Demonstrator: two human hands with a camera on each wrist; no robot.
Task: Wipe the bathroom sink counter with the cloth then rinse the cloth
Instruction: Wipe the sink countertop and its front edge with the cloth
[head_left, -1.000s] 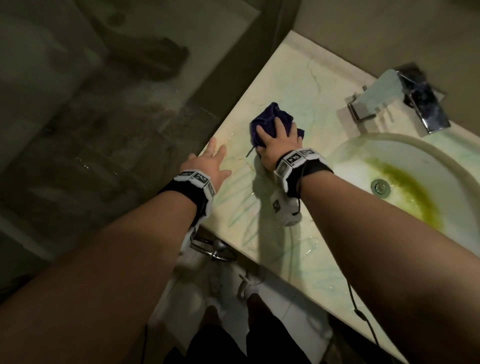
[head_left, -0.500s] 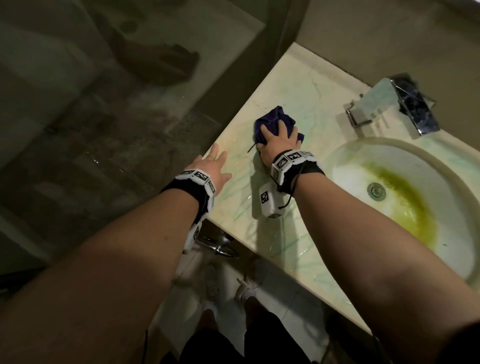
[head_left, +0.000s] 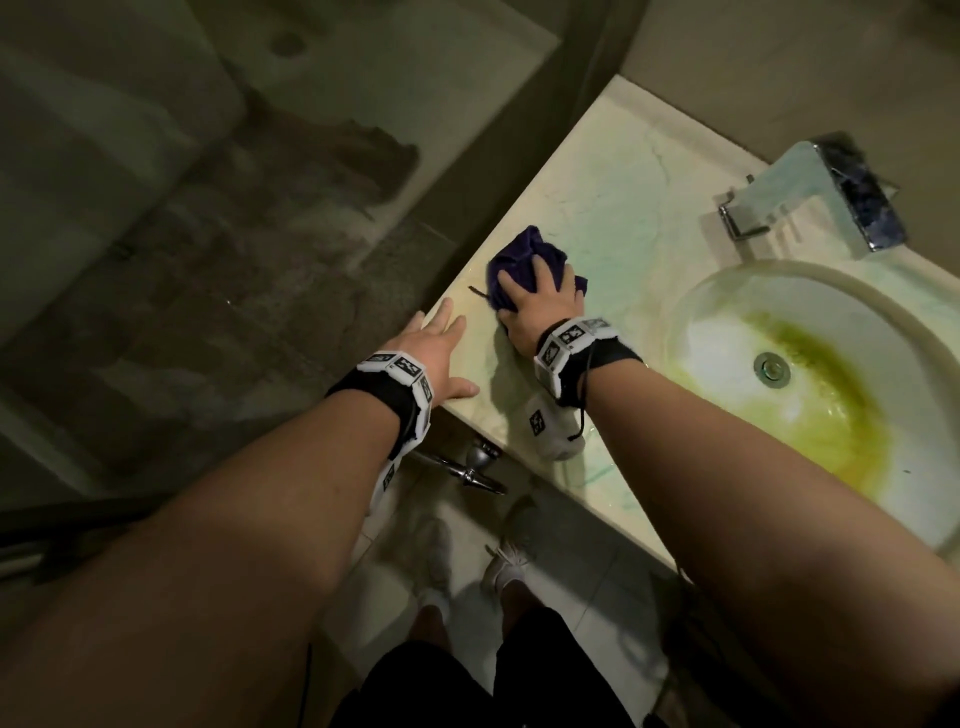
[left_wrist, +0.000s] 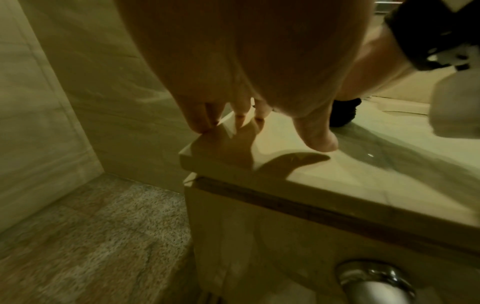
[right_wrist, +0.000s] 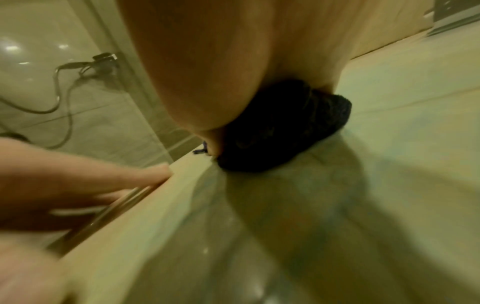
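Observation:
A bunched dark purple cloth (head_left: 519, 254) lies on the pale marble counter (head_left: 634, 208), close to its left edge. My right hand (head_left: 540, 296) presses down on the cloth, fingers curved over the wad and thumb against its side. The right wrist view shows the cloth (right_wrist: 280, 131) squashed under the palm on the wet counter (right_wrist: 363, 185). My left hand (head_left: 439, 338) rests flat on the counter's front left corner and holds nothing. In the left wrist view its fingertips (left_wrist: 202, 117) touch the corner edge.
To the right are an oval basin (head_left: 727, 291) with a yellow-green stain and a chrome faucet (head_left: 810, 192) behind it. A glass shower partition (head_left: 566, 130) borders the counter's left end. A metal handle (head_left: 472, 467) sticks out below the front edge, above my feet (head_left: 504, 566).
My right hand has slid the cloth leftward, closer to the counter's left edge and to my left hand. The left hand has stayed on the corner.

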